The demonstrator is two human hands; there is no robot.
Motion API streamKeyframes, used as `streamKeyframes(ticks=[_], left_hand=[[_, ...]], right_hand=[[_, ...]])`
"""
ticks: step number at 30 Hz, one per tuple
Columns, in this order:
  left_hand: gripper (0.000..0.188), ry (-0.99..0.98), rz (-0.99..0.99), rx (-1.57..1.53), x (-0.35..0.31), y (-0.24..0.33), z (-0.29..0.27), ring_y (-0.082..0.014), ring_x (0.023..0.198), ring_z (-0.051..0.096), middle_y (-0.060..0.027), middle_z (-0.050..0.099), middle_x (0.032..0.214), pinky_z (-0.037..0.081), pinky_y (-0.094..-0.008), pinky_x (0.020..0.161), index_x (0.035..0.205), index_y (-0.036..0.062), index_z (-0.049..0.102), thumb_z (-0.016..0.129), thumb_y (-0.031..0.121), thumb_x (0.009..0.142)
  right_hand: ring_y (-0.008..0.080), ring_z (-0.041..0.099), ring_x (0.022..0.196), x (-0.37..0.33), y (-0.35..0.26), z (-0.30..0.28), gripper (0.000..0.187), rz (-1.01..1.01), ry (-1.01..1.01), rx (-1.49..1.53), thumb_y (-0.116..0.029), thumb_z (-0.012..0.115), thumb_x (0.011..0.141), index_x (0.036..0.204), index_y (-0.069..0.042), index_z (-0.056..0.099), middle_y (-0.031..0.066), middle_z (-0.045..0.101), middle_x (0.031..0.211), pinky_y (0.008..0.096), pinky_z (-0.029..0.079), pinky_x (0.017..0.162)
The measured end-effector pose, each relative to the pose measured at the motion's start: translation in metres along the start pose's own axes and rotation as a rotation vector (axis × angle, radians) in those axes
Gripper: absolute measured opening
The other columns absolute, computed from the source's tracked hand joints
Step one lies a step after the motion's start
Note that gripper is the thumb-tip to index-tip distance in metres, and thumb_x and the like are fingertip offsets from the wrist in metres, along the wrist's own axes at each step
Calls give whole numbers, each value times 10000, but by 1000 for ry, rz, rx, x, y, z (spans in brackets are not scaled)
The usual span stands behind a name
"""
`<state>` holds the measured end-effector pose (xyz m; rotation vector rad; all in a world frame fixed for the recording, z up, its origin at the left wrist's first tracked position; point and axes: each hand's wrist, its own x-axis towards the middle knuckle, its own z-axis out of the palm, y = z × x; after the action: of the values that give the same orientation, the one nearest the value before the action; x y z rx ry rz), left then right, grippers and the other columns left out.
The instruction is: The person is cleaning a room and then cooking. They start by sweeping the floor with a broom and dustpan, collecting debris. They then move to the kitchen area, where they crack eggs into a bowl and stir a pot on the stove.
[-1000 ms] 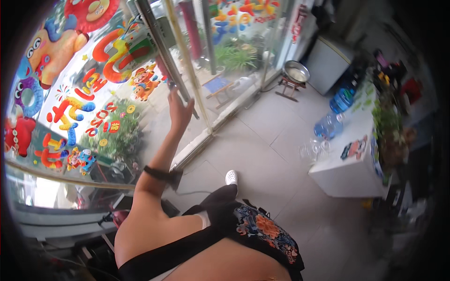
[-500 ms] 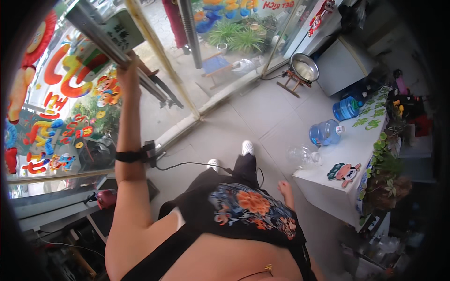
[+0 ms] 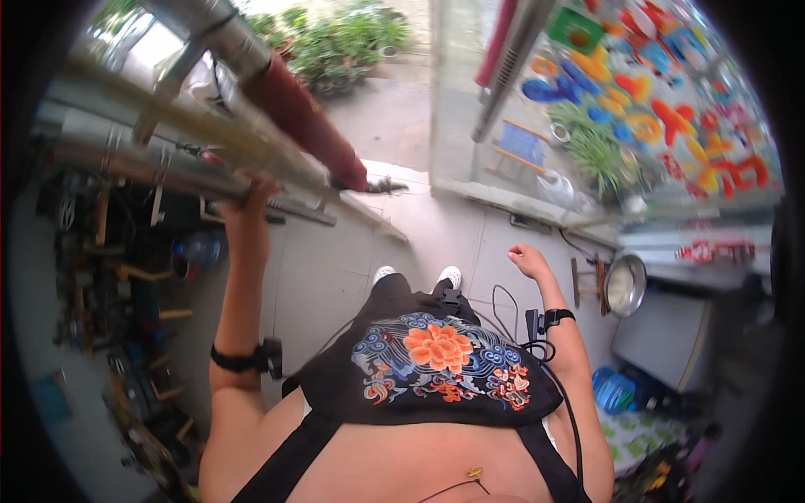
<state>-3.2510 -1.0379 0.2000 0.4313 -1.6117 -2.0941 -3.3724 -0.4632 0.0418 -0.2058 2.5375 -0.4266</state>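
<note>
**Kid 1:** Everything has swung round! Before, the glass with the bright stickers was on the left. Now the big glass door with colourful stickers (image 3: 671,126) is on the right.

**Kid 2:** And the left hand (image 3: 243,205)?

**Kid 1:** It was up high by the door frame before. Now it is stretched out and wrapped round the long grey metal door bar (image 3: 159,172), fingers closed on it.

**Kid 2:** Where is that bar?

**Kid 1:** Up on the left, slanting across the picture, just under a dark red tube (image 3: 306,126).

**Kid 2:** What about the right hand (image 3: 527,261)?

**Kid 1:** It holds nothing. It hangs out to the side over the pale tiled floor (image 3: 335,268), fingers curled loosely. The 2 hands are well apart.

**Kid 2:** So what does that mean?

**Kid 1:** I think the person has turned and is pulling or sliding the door by its bar with 1 hand.

**Kid 2:** Anything else?

**Kid 1:** A round shiny metal bowl (image 3: 625,285) sits on a small stand at the right, and green plants (image 3: 344,42) grow outside.
</note>
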Motion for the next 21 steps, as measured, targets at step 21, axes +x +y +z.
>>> streamKeyframes(ticks=[21], left_hand=[[925,2031,483,421,-224,16,74,-287,1349,254,-122,137,1508,218,-412,1109,1455,57,83,256,734,848]], right_hand=[[288,633,916,309,-264,118,278,-606,-516,-312,-316,616,800,948,-89,679,137,676,947,382,493,821]])
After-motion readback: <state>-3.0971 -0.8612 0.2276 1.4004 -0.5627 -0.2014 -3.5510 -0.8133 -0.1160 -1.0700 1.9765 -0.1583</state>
